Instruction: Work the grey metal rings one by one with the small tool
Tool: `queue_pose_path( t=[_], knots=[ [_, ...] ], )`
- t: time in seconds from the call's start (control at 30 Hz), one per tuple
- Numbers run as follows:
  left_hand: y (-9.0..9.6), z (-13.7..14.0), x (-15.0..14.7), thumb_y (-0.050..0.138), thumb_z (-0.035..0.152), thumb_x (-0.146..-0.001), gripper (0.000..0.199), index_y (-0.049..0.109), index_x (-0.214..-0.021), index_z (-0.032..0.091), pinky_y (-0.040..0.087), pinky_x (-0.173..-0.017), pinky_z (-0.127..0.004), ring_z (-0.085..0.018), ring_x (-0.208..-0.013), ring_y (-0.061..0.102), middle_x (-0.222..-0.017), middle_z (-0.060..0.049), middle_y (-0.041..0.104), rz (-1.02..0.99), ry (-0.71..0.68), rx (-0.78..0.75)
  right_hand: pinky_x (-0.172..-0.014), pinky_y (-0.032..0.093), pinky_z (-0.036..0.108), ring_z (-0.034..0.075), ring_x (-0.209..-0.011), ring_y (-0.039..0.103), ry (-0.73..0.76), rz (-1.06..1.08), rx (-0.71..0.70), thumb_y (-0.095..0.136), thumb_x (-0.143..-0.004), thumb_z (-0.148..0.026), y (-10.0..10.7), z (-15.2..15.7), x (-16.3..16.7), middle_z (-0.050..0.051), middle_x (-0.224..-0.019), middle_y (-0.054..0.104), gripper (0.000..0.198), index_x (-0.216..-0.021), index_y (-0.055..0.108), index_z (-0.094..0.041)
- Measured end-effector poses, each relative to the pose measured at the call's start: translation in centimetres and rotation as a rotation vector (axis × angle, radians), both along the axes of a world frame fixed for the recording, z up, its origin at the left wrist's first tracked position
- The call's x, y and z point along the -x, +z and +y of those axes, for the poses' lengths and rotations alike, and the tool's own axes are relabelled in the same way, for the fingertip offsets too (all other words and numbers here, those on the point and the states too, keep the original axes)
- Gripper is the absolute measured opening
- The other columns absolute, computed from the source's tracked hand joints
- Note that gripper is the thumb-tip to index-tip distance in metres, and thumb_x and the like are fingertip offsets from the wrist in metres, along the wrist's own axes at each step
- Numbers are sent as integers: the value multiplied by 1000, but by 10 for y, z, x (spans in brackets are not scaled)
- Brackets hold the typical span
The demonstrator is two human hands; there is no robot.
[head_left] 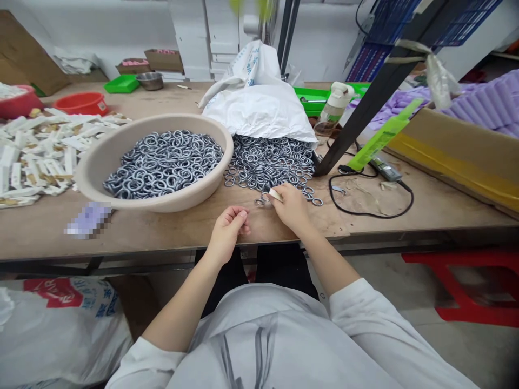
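Fingers [287,190] of the right hand [293,208] are clamped on a short white stick [276,195] with something dark at its far end, too small to identify. The left hand [229,229] has thumb and fingers curled together, with nothing visible between them.

Both hands are to the right of the beige basin [182,201], over the near edge of the surface [162,235]; the left one is closer to the basin, the right one farther along. The stick's long axis slants, its far end aimed back toward the basin's side and its near end running into the right palm.

The loose heap of gray metallic rings [279,162] lies directly right of the basin, just beyond the right fingers, so the right hand is the nearer one. A few stray rings [259,202] lie beside the stick's tip, on its basin side. Being round, they offer no long axis.

More gray rings [174,162] fill the basin itself. Behind and right of it, a white sack [263,111] lies with its mouth at the heap.
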State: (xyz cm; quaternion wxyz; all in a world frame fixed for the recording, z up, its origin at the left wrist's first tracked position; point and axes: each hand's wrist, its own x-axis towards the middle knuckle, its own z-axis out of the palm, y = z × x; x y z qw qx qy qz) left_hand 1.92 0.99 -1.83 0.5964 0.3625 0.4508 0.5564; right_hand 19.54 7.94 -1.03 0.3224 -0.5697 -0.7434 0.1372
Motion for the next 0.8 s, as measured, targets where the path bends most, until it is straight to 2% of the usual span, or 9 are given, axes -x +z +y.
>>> queue_pose_path(
  t=[0.13, 0.2, 0.27, 0.37, 0.47, 0.53, 0.63, 0.7, 0.8],
  knots=[
    [-6, 1, -6, 73, 60, -74, 49, 64, -91, 15, 48, -56, -20, -7, -58, 52, -71, 2, 56, 20, -43, -66, -64, 41, 28, 16, -68, 53, 302, 609, 227, 60, -88, -53, -4, -22, 9, 0, -67, 57, 37, -79, 67, -18],
    [-7, -1, -12, 69, 68, -73, 55, 63, -86, 14, 48, -55, -22, -9, -59, 52, -71, 0, 57, -41, -123, -27, -61, 44, 29, 15, -63, 53, 402, 784, 339, 63, -84, -61, -7, -35, 18, -1, -64, 55, 42, -78, 66, -20],
    [-7, -3, -16, 69, 71, -71, 58, 62, -82, 14, 46, -52, -22, -10, -58, 51, -68, 0, 55, -98, -170, 15, -58, 45, 30, 16, -61, 53, 395, 845, 349, 65, -82, -63, -11, -44, 25, -1, -63, 53, 42, -78, 67, -21],
    [-4, -8, -20, 73, 66, -71, 53, 59, -77, 15, 42, -47, -19, -8, -56, 46, -64, 2, 51, -123, -127, 5, -68, 49, 32, 17, -71, 57, 351, 806, 205, 65, -84, -60, -11, -51, 27, 1, -70, 56, 39, -81, 72, -22],
    [0, -14, -21, 74, 59, -74, 47, 57, -73, 16, 39, -46, -18, -7, -53, 43, -62, 3, 49, -129, -72, -20, -83, 48, 35, 18, -85, 60, 388, 728, 88, 66, -86, -56, -6, -53, 24, 3, -85, 63, 35, -93, 74, -22],
    [3, -17, -23, 73, 61, -74, 48, 58, -75, 15, 39, -45, -18, -7, -51, 44, -60, 3, 49, -134, -77, -22, -78, 49, 34, 18, -82, 60, 407, 700, 99, 70, -83, -56, -1, -53, 22, 4, -89, 64, 37, -99, 73, -22],
    [9, -22, -25, 73, 61, -74, 49, 54, -70, 16, 38, -43, -19, -7, -48, 43, -57, 3, 49, -163, -99, -20, -68, 46, 31, 16, -71, 58, 378, 690, 125, 62, -87, -62, 3, -54, 22, 2, -77, 61, 43, -88, 70, -20],
    [14, -24, -26, 73, 58, -75, 48, 50, -66, 17, 37, -42, -18, -6, -46, 41, -56, 4, 48, -200, -93, -10, -65, 42, 30, 16, -67, 55, 367, 605, 58, 52, -91, -66, 5, -56, 21, 2, -70, 58, 51, -79, 67, -19],
    [20, -26, -25, 74, 56, -75, 48, 48, -66, 17, 36, -41, -18, -6, -43, 38, -52, 6, 45, -229, -54, 15, -61, 34, 28, 14, -64, 50, 405, 341, -99, 41, -96, -66, 8, -63, 18, 2, -67, 55, 57, -71, 60, -18]
  ],
)
